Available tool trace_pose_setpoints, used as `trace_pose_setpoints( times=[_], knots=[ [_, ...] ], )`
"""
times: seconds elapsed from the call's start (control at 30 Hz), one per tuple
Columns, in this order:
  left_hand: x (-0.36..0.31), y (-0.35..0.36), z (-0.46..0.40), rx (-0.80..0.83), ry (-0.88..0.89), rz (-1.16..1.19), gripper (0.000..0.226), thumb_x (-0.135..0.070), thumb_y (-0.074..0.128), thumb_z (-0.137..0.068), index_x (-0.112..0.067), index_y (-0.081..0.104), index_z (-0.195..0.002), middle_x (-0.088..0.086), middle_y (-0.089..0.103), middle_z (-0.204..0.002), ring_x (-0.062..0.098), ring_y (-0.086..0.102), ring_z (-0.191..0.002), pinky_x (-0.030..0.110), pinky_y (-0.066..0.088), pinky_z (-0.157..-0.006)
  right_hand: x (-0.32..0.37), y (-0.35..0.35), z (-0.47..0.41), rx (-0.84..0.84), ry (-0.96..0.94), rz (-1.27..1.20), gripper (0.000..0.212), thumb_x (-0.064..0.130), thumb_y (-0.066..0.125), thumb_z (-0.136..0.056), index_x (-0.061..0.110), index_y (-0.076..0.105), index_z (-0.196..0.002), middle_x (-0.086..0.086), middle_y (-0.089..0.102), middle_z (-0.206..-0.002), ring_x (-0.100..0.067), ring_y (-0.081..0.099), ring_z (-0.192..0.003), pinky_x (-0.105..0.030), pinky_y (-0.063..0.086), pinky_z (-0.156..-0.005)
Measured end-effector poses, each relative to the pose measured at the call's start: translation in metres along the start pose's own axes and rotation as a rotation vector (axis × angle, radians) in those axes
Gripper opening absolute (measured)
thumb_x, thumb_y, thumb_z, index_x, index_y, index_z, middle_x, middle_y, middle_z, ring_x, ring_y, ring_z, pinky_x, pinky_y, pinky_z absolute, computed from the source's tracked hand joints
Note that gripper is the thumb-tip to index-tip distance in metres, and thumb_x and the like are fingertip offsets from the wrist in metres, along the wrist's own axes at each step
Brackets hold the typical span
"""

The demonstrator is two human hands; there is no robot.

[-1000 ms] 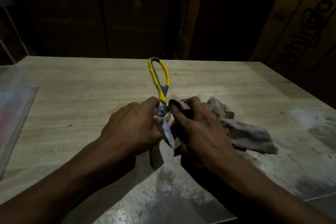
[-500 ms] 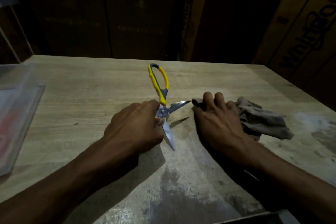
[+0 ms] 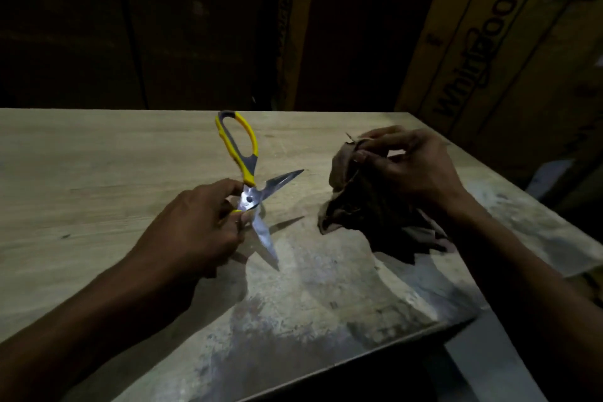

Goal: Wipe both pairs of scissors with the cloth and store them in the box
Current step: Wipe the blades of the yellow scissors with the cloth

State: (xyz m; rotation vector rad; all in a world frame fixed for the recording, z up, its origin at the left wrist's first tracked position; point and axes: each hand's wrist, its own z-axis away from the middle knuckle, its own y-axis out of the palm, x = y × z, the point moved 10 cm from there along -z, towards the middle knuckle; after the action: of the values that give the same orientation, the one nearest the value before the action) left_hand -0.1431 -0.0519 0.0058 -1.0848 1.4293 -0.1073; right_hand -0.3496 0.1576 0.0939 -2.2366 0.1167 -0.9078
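My left hand [image 3: 195, 228] grips a pair of yellow-handled scissors [image 3: 249, 179] near the pivot, above the wooden table [image 3: 98, 173]. The blades are spread apart, one pointing right and up, the other down toward me; one yellow handle loop stands up, the other is hidden in my palm. To the right, my right hand [image 3: 408, 170] pinches the top of a grey-brown cloth [image 3: 359, 206] and holds it lifted, its lower folds hanging down to the tabletop. Cloth and scissors are apart. Neither the second pair of scissors nor the box is in view.
Large cardboard cartons [image 3: 509, 42] stand behind the table at the right, and dark cartons [image 3: 130, 26] fill the back. The table's right corner and near edge [image 3: 391, 336] lie close to my right arm. The near surface is stained and worn.
My right hand has left the scissor blades, moved right, picked the cloth up off the table and lifted it. My left hand keeps the scissors, blades now spread. The clear box at left has left the view.
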Motion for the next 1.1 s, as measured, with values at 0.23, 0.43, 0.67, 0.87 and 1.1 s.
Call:
trace_pose_setpoints(
  times=[0.23, 0.43, 0.67, 0.87, 1.1],
  knots=[
    [-0.009, 0.021, 0.01, 0.052, 0.034, -0.004, 0.023, -0.024, 0.069, -0.095, -0.042, 0.068, -0.109, -0.01, 0.075, -0.07, 0.015, 0.069, -0.053, 0.05, 0.062, -0.059, -0.021, -0.065, 0.02, -0.233, 0.114, 0.179, 0.022, 0.048, 0.091, -0.073, 0.03, 0.079, -0.074, 0.014, 0.074, -0.082, 0.0, 0.07, -0.074, -0.026, 0.059, -0.062],
    [-0.013, 0.024, 0.012, 0.064, 0.051, 0.015, 0.025, -0.02, 0.072, -0.094, -0.037, 0.069, -0.112, -0.007, 0.075, -0.07, 0.021, 0.069, -0.054, 0.049, 0.062, -0.058, -0.019, -0.074, 0.038, -0.124, 0.073, 0.031, 0.014, 0.032, 0.078, -0.091, 0.029, 0.081, -0.105, 0.012, 0.073, -0.111, -0.004, 0.07, -0.102, -0.03, 0.059, -0.078],
    [-0.028, 0.026, 0.022, 0.072, 0.025, 0.114, 0.021, -0.011, 0.068, -0.097, -0.027, 0.07, -0.111, 0.002, 0.075, -0.068, 0.031, 0.069, -0.048, 0.049, 0.063, -0.05, -0.104, -0.096, 0.126, -0.059, 0.566, 0.249, 0.063, 0.068, 0.074, -0.082, 0.019, 0.074, -0.122, 0.0, 0.077, -0.108, -0.017, 0.073, -0.092, -0.036, 0.058, -0.077],
    [-0.027, 0.031, 0.023, 0.087, 0.008, 0.158, 0.022, -0.009, 0.067, -0.097, -0.026, 0.072, -0.109, 0.008, 0.075, -0.071, 0.029, 0.067, -0.048, 0.044, 0.06, -0.052, -0.085, -0.065, 0.152, 0.116, 0.64, -0.136, 0.045, 0.061, 0.077, -0.073, 0.017, 0.083, -0.08, -0.014, 0.079, -0.085, -0.036, 0.074, -0.08, -0.046, 0.061, -0.073],
    [-0.024, 0.027, 0.022, 0.08, 0.02, 0.136, 0.023, -0.014, 0.068, -0.099, -0.027, 0.069, -0.118, 0.005, 0.075, -0.07, 0.027, 0.07, -0.049, 0.046, 0.063, -0.049, -0.038, -0.024, 0.157, 0.316, 0.349, 0.343, 0.025, 0.052, 0.087, -0.076, 0.03, 0.079, -0.085, 0.02, 0.072, -0.088, -0.003, 0.069, -0.082, -0.035, 0.059, -0.073]
  ],
)
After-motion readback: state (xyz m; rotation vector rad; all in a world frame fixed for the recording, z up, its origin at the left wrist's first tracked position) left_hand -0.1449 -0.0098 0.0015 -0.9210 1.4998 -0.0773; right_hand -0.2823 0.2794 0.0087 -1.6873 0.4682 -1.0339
